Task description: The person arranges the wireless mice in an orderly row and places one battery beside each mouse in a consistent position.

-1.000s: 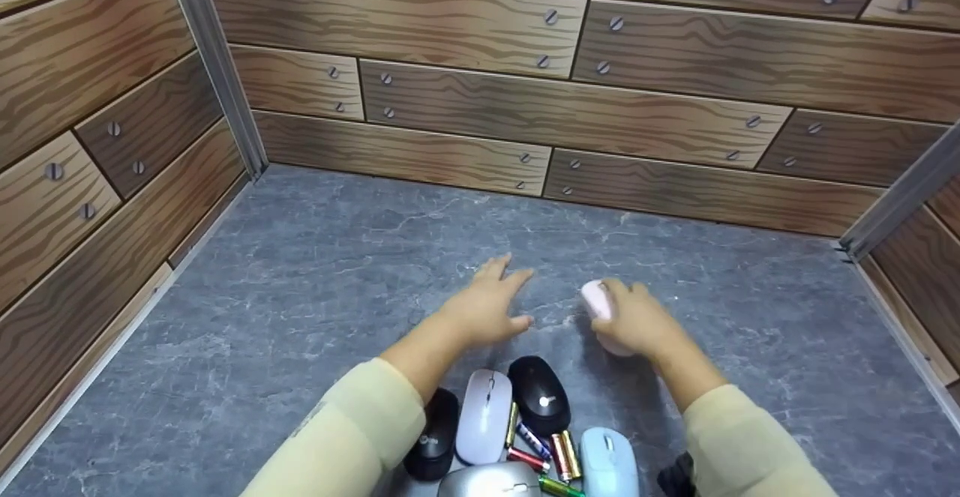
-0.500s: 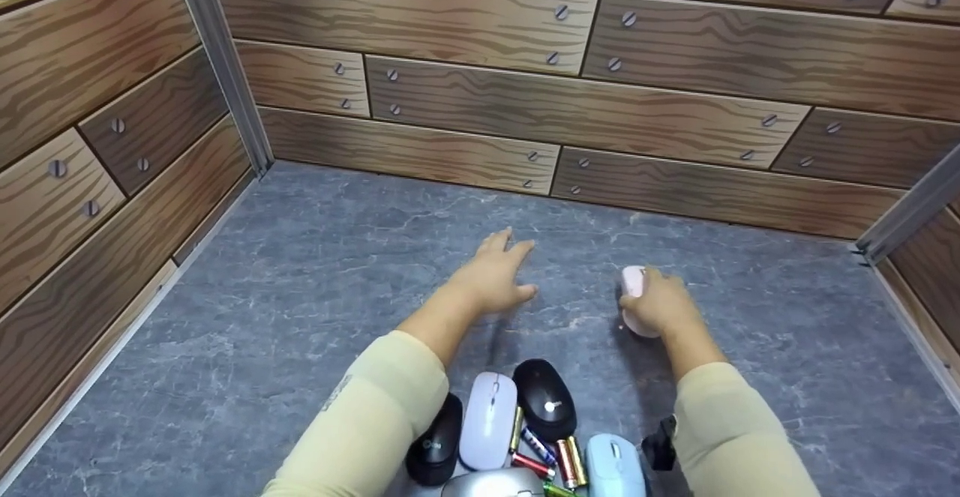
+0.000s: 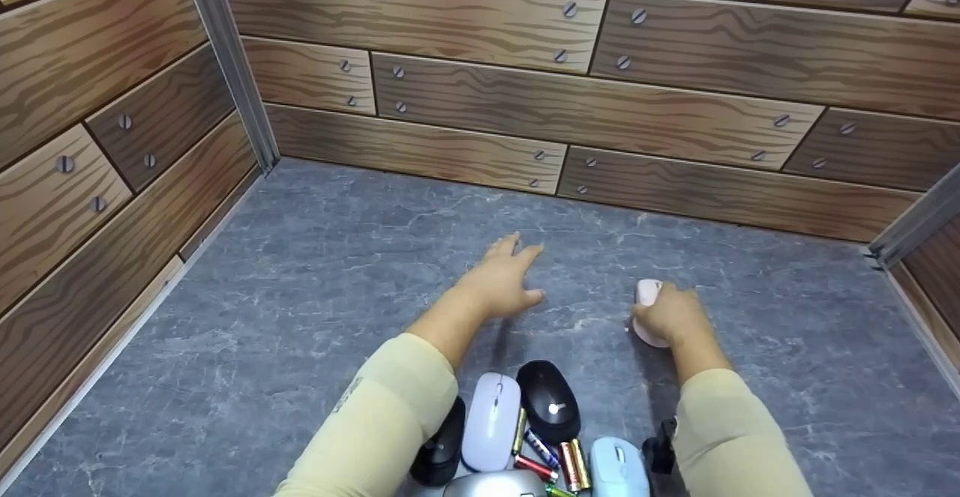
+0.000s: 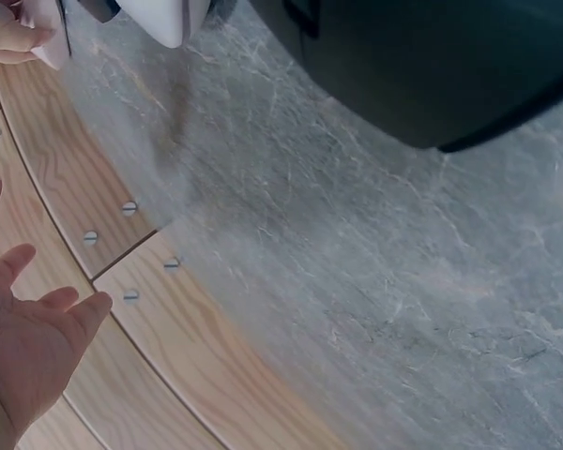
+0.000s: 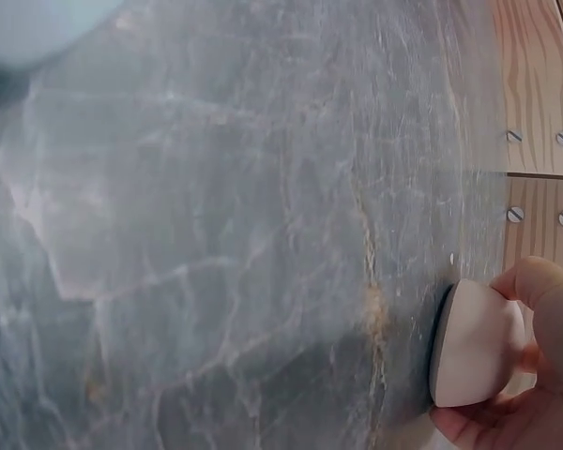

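My right hand grips a pale pink computer mouse at the right of the head view. In the right wrist view, the thumb and fingers hold the sides of that pink mouse, whose underside is at or very near the grey surface. My left hand hovers over the middle of the surface with fingers spread and nothing in it. The left wrist view shows the same spread left hand, palm partly visible.
Near the front edge lie a lilac mouse, a black mouse, another black mouse, a silver mouse and a light blue mouse. Several batteries lie among them. Wood-patterned walls enclose the grey marbled surface.
My right hand has carried the pink mouse to the right, then slightly down toward the surface. The left hand has shifted a little forward, still spread. The head view has shifted slightly.
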Demonstrator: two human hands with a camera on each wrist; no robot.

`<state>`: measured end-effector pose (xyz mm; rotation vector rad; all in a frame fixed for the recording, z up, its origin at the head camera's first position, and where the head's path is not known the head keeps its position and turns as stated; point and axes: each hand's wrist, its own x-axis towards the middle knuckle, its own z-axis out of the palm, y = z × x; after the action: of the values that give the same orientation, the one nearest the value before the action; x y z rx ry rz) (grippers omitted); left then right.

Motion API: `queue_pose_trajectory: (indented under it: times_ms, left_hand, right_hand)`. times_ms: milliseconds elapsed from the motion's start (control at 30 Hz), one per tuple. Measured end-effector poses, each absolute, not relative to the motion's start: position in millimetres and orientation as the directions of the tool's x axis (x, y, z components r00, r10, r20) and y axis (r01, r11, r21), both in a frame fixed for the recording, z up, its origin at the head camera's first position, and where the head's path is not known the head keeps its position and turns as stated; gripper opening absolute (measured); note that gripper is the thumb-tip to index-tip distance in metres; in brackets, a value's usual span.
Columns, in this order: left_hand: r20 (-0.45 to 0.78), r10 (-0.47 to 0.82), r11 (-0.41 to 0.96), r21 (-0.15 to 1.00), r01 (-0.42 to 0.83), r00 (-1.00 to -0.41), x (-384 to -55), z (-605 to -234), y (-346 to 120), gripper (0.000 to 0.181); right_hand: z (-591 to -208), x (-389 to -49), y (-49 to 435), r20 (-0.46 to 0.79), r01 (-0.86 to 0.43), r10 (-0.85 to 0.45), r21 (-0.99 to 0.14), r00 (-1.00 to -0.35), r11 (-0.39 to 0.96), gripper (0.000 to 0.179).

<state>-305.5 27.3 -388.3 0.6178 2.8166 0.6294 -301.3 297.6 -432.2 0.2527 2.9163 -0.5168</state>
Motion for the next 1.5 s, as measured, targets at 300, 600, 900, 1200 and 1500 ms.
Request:
queue_pose_trajectory:
  times_ms: [300, 600, 900, 1200, 1500]
  left_hand:
    - [-0.088, 0.444, 0.817, 0.448, 0.363, -0.892, -304.9, -387.7, 26.0, 0.069]
    - [-0.092, 0.445, 0.814, 0.456, 0.359, -0.891, -302.7, -382.6, 18.4, 0.071]
    - [-0.052, 0.46, 0.794, 0.472, 0.384, -0.887, -292.4, -375.7, 4.1, 0.072]
    - [-0.049, 0.469, 0.778, 0.495, 0.386, -0.882, -278.1, -378.5, -6.1, 0.071]
    - [-0.049, 0.476, 0.751, 0.542, 0.376, -0.878, -261.7, -389.0, -15.3, 0.071]
  right_hand:
    - [-428.0, -297.9, 296.8, -0.219, 0.205, 0.135, -0.336, -0.966, 0.919, 0.074]
    - [-408.0, -291.1, 287.1, -0.189, 0.194, 0.138, -0.318, -0.972, 0.928, 0.082]
    - [-380.5, -271.7, 261.2, -0.14, 0.055, 0.005, -0.357, -0.99, 0.932, 0.079]
    - [-381.2, -247.5, 229.0, -0.058, -0.112, -0.143, -0.37, -0.988, 0.922, 0.072]
    - [-393.2, -223.2, 198.9, -0.097, -0.151, -0.203, -0.389, -0.974, 0.909, 0.071]
